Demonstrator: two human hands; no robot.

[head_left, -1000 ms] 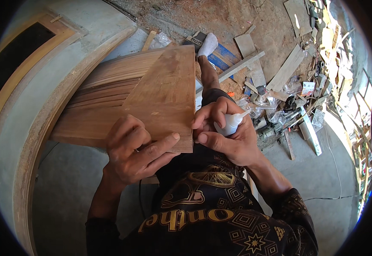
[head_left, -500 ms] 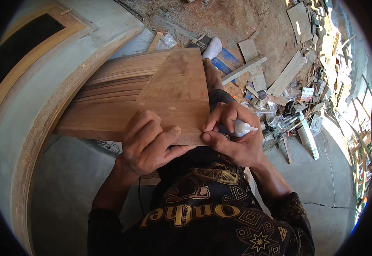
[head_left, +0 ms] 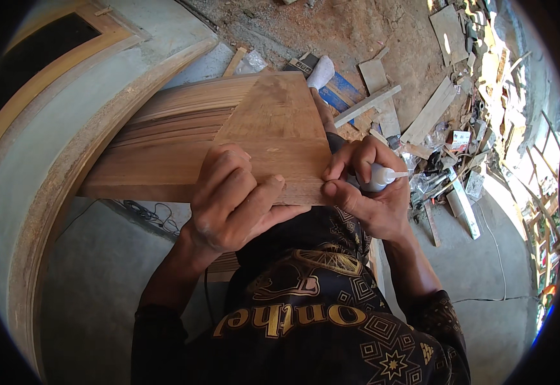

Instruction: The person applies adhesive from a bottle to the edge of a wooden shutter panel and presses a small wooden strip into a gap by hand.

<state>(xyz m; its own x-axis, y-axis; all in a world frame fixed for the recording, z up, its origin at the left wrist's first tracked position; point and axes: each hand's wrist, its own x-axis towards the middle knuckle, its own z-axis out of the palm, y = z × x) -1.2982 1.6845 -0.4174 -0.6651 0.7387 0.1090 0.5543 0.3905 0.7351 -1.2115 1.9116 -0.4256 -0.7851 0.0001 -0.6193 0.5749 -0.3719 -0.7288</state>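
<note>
Workshop floor littered with offcuts; my left hand [head_left: 238, 199] presses flat, fingers spread, on the stiff, light wooden panel [head_left: 280, 135]; my right hand [head_left: 370, 192] is clamped around a small glue bottle [head_left: 379, 178] at its edge.

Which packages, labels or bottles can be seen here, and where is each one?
Small bottle: in the right hand, at the board's right edge; white, with a thin nozzle.
Small box: on the floor at right among scraps; white and red.
Clear plastic bag: behind the board; crumpled.
</note>
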